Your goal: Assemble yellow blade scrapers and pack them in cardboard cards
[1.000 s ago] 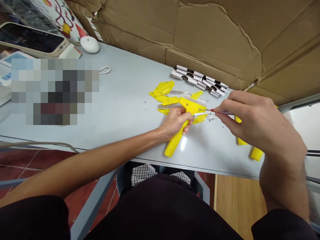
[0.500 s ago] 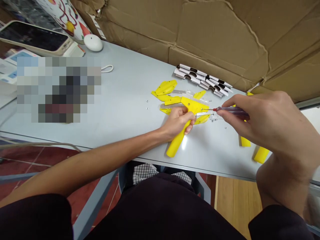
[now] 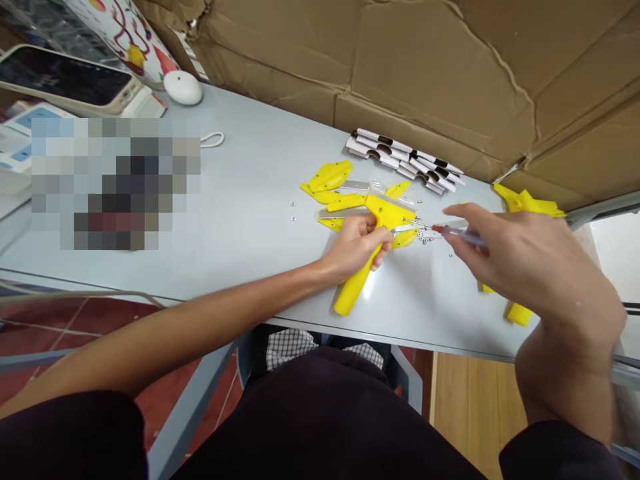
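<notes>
My left hand is closed around the neck of a yellow plastic scraper, its handle pointing down toward the table's front edge. The scraper's wide head is at the top, with two holes visible. In my right hand is a screwdriver with a translucent handle and red collar, tilted, its tip at the right hole of the head. The index finger stands a little off the handle. Beneath and behind the scraper lie yellow plastic halves and metal strips. Small screws and nuts are scattered to its right.
Folded white-and-black cardboard sleeves lie at the back against a large brown cardboard sheet. More yellow pieces are at the right, partly behind my right hand. A phone and a white egg-shaped object sit at the left.
The screwdriver has tilted and its handle has shifted slightly right and down. My right index finger has lifted away from it. My left hand keeps its hold on the scraper.
</notes>
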Tool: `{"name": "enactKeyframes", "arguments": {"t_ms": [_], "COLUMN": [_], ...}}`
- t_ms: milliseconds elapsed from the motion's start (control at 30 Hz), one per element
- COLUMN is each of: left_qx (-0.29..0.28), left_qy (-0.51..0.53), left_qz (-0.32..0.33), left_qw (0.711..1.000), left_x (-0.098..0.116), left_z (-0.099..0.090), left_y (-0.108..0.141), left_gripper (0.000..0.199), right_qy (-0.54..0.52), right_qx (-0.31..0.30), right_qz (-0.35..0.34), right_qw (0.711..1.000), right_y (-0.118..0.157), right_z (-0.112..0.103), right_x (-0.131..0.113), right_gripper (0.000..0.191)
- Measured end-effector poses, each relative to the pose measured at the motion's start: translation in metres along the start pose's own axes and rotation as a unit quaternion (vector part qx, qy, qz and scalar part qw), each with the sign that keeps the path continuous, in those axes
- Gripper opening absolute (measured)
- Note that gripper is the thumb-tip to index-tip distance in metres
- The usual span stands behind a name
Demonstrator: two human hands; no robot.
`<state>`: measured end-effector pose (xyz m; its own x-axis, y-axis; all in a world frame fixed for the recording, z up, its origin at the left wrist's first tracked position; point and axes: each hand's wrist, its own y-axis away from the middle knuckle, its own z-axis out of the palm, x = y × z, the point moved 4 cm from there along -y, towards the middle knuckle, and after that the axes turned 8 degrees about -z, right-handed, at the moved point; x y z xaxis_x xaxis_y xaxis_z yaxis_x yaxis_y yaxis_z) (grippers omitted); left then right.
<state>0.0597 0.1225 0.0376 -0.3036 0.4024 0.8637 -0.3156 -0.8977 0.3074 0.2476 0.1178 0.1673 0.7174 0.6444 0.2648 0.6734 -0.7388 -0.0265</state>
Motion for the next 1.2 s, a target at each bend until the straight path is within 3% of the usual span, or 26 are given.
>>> {"name": "enactKeyframes", "arguments": {"t_ms": [133,233,367,500,633,800,933,1033,1100,1200], "left_qx": [-0.041,-0.076,-0.077,-0.069,-0.072,-0.066,-0.004,0.054,0.092,0.082], "left_qy": [0.037,0.121,0.171,0.207,0.223,0.233,0.244,0.235,0.191,0.070], "left_qz": [-0.007,-0.044,-0.076,-0.080,-0.054,-0.029,0.017,0.080,0.110,0.142], "left_qw": [0.998,0.989,0.979,0.973,0.971,0.970,0.970,0.967,0.971,0.984], "left_x": [-0.003,-0.008,-0.008,-0.002,0.002,0.014,0.041,0.055,0.055,0.046], "left_z": [0.003,0.004,0.004,0.006,0.004,0.009,0.040,0.061,0.062,0.049], "left_y": [-0.001,-0.004,-0.005,-0.006,-0.006,-0.016,-0.039,-0.058,-0.064,-0.057], "left_gripper": [0.011,0.013,0.013,0.008,0.008,0.018,0.027,0.052,0.056,0.066], "right_qy": [-0.133,-0.193,-0.270,-0.236,-0.153,-0.126,-0.121,-0.114,-0.113,-0.119], "right_qx": [-0.047,-0.018,0.020,0.098,0.116,0.127,0.118,0.100,0.084,0.062], "right_qz": [-0.011,0.042,0.106,0.085,0.044,0.016,-0.006,-0.021,-0.030,-0.042], "right_qw": [0.990,0.980,0.957,0.963,0.980,0.984,0.986,0.988,0.990,0.990], "right_y": [0.013,0.028,0.057,0.079,0.084,0.077,0.070,0.065,0.061,0.054], "right_z": [0.021,0.034,0.063,0.096,0.117,0.123,0.126,0.124,0.121,0.116], "right_x": [0.006,0.012,0.008,-0.005,-0.009,-0.003,0.003,0.005,0.007,0.009], "right_gripper": [0.037,0.035,0.028,0.026,0.025,0.026,0.023,0.021,0.021,0.018]}}
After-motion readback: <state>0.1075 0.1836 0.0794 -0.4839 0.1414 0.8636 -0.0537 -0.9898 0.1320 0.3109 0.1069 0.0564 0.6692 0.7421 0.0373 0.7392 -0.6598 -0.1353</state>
